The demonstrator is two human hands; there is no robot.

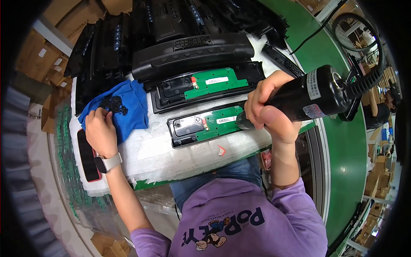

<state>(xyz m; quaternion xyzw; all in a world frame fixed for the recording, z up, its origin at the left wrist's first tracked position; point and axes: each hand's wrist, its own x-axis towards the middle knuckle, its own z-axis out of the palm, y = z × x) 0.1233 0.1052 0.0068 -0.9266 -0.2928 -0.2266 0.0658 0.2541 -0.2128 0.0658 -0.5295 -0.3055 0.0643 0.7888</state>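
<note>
My right hand (276,113) is wrapped around a thick black electric screwdriver (295,100) with a corded end. Its front end points left over the right part of the nearer black plastic panel (182,128), which carries a green circuit board (218,123). Whether the bit touches the board is hidden. My left hand (100,130), wearing a watch, has its fingers drawn together at the edge of a pile of small black screws (113,104). What the fingertips hold is too small to make out. The pile lies on a blue cloth (136,105).
A second panel with a green board (209,83) lies just beyond. Behind it are a long black housing (192,53) and several stacked black casings (115,43). A phone (88,156) rests at the left table edge. The screwdriver's cable (372,77) loops up at right.
</note>
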